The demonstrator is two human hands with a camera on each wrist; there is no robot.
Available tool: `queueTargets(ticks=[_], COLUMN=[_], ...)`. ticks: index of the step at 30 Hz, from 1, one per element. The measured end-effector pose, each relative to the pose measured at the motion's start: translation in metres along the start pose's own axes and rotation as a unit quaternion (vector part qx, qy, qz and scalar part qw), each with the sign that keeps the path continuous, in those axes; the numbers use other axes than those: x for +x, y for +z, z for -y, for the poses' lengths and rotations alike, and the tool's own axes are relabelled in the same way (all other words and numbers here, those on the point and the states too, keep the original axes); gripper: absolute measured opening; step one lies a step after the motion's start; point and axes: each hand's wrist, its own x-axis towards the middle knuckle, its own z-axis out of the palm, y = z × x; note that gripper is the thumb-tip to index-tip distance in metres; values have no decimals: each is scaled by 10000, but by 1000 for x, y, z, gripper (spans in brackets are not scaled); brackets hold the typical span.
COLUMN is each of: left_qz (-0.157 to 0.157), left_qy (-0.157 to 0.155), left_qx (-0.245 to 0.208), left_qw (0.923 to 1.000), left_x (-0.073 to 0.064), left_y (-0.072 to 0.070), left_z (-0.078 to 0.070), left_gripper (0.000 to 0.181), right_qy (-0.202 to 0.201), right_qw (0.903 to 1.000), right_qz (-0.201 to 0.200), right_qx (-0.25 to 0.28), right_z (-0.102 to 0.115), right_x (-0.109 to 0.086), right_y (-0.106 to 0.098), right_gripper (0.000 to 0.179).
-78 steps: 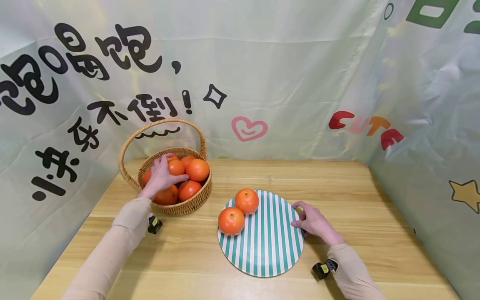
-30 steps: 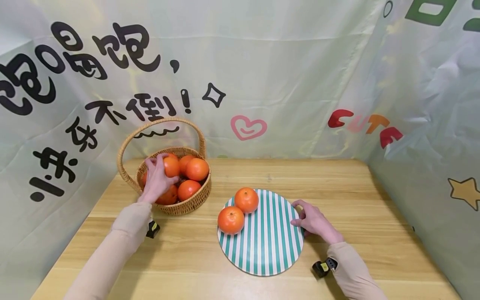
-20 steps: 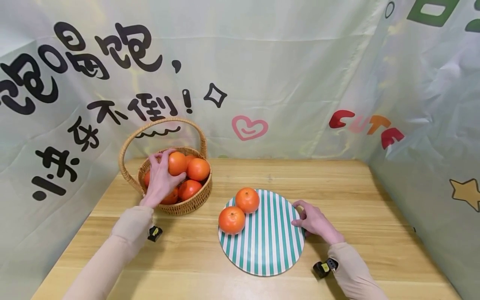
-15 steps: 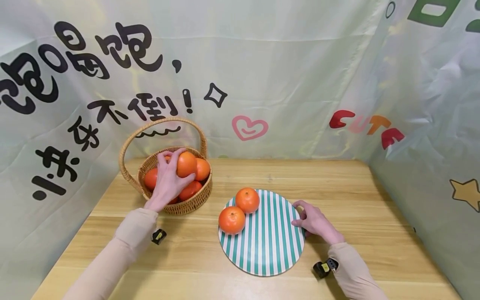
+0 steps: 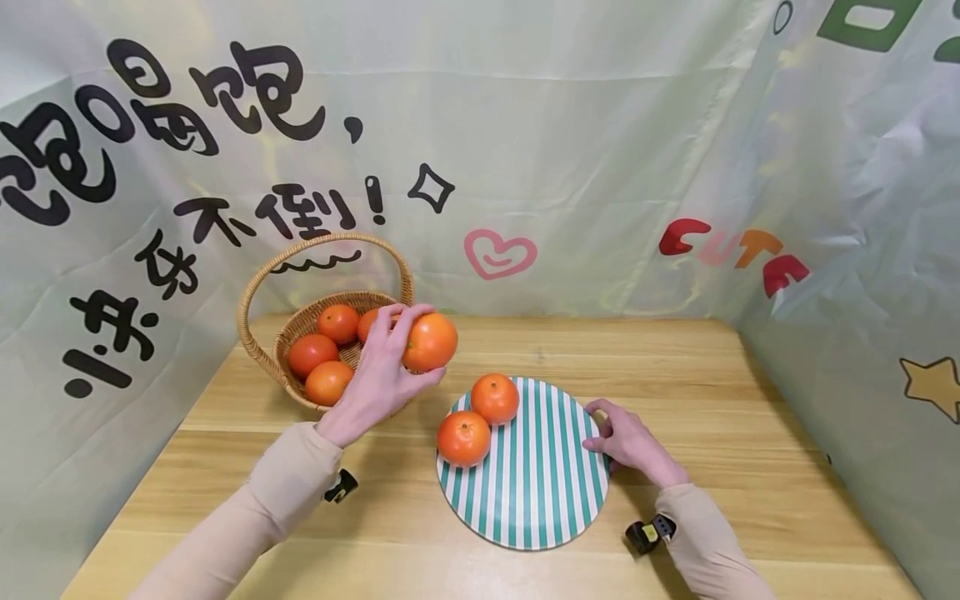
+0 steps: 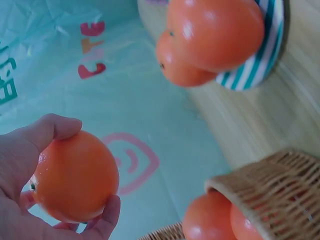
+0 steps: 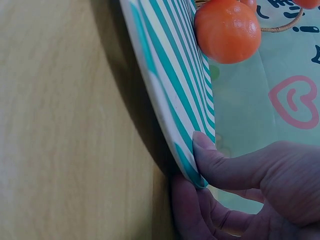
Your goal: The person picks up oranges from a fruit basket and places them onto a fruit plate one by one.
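My left hand grips an orange, thumb on one side and fingers curled round the other. In the head view it is up beside the basket's right rim, short of the plate. The left wrist view shows the same orange well clear of the table. My right hand pinches the right rim of a round plate with green and white stripes. In the right wrist view the thumb lies on top and fingers curl below the rim. Two oranges, one in front of another, sit on the plate's left side.
A wicker basket with a tall arched handle stands at the back left, holding several oranges, such as a near one. Printed cloth walls enclose the wooden table at the back and sides.
My left hand has taken an orange out of the basket and carried it right, toward the plate. My right hand and the two oranges on the plate have stayed put.
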Motion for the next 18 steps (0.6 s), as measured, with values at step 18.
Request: queueTargets(ticks=[18], left_qz=[955], left_qy=[278], left_qx=[-454], left_qw=[9940], left_x=[-13], left_y=[16], left_z=[-34], left_gripper=[74], right_qy=[-94], right_qw=[9999], right_qz=[-7], right_qx=[75], right_z=[2], right_x=[-1], right_y=[-2], right_gripper=[50])
